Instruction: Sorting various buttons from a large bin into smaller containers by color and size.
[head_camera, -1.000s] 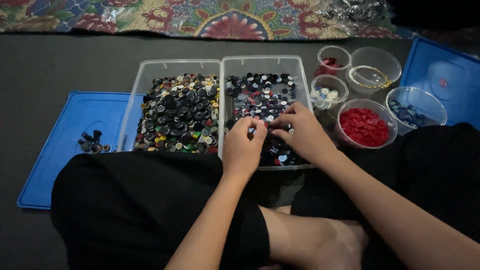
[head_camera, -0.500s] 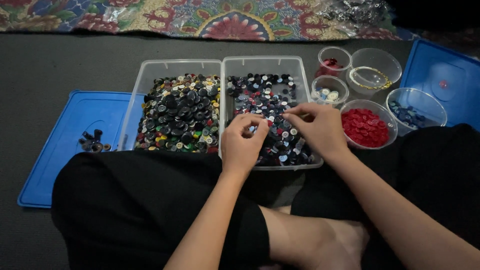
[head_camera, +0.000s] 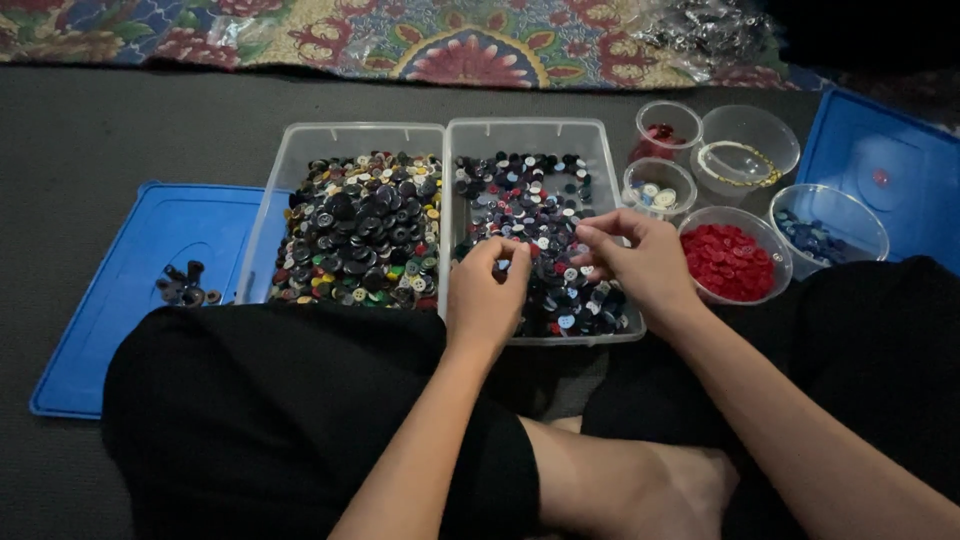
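— So, the fingers first: what are they doing?

— The left hand (head_camera: 487, 295) has its fingertips (head_camera: 502, 252) drawn together in a pinch over the button pile; something small and pale blue sits right at the tips, but I cannot tell whether it is actually gripped. The right hand (head_camera: 640, 262) has thumb and forefinger (head_camera: 590, 236) closed toward each other just above the buttons, the other fingers curled; whether they hold one, I cannot tell.

— And where are those buttons?

— Both hands are over the right clear tray (head_camera: 600, 150), filled with mixed dark, blue and white buttons (head_camera: 515, 195). Touching its left wall stands a second clear tray (head_camera: 290, 160) heaped with darker, multicoloured buttons (head_camera: 365, 225).

— Around that?

— To the right, a clear bowl of red buttons (head_camera: 728, 262) is just beside the right wrist, a small cup of pale buttons (head_camera: 658, 188) behind it, a bowl of blue ones (head_camera: 815, 238) further right. A blue lid (head_camera: 120, 290) lies at the left with a few dark buttons (head_camera: 182, 287) on it. The person sits cross-legged in black clothing on a grey floor.
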